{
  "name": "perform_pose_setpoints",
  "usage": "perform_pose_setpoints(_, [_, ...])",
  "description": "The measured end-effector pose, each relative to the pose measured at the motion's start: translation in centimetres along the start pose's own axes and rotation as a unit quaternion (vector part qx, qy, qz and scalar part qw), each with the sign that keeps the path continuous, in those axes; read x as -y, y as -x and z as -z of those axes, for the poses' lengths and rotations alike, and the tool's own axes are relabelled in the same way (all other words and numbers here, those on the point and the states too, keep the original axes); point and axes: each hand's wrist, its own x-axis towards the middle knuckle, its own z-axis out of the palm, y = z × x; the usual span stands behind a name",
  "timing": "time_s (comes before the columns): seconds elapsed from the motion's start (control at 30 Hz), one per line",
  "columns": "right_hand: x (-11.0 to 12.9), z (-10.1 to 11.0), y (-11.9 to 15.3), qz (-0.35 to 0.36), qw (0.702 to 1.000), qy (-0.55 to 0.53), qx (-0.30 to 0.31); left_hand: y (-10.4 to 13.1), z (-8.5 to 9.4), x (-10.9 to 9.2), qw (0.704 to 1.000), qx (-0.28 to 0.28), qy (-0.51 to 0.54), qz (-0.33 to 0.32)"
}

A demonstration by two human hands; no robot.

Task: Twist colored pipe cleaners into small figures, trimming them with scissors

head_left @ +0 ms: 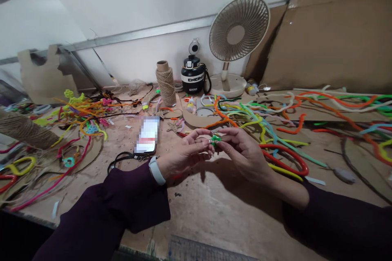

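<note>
Between both hands, above the middle of the wooden table, is a small green piece (215, 140) that looks like bent pipe cleaner. My left hand (191, 149), with a white band at the wrist, pinches its left side with thumb and fingers. From the right, my right hand (241, 151) grips the same piece between thumb and forefinger. The fingertips of the two hands nearly meet, and they hide part of the piece. Just right of my right hand lie the red handles of scissors (298, 165).
A phone (147, 134) lies left of my hands. Behind stand a twine spool (166, 85), a black bottle (192, 75) and a fan (239, 34). Coloured pipe cleaners (260, 120) spread right, with more heaped left. Near the front edge lies a ruler (202, 249).
</note>
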Motion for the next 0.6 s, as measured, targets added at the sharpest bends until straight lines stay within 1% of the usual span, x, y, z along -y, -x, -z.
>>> perform_pose_setpoints(0.1, [0.15,0.17,0.02,0.002,1.000,-0.018,0.018,0.01,0.49,0.03,0.999,0.040,-0.006,0.011])
perform_pose_setpoints(0.17, [0.25,0.24,0.02,-0.004,0.999,-0.032,0.033,0.03,0.66,-0.01,0.998,0.053,-0.008,0.012])
perform_pose_setpoints(0.43, [0.34,0.19,-0.11,-0.017,0.997,-0.051,0.051,0.18,0.63,-0.35,0.997,0.063,-0.049,0.006])
perform_pose_setpoints(0.6, [0.24,0.28,-0.09,-0.022,0.996,-0.063,0.054,0.12,0.65,-0.41,0.996,0.055,-0.075,0.005])
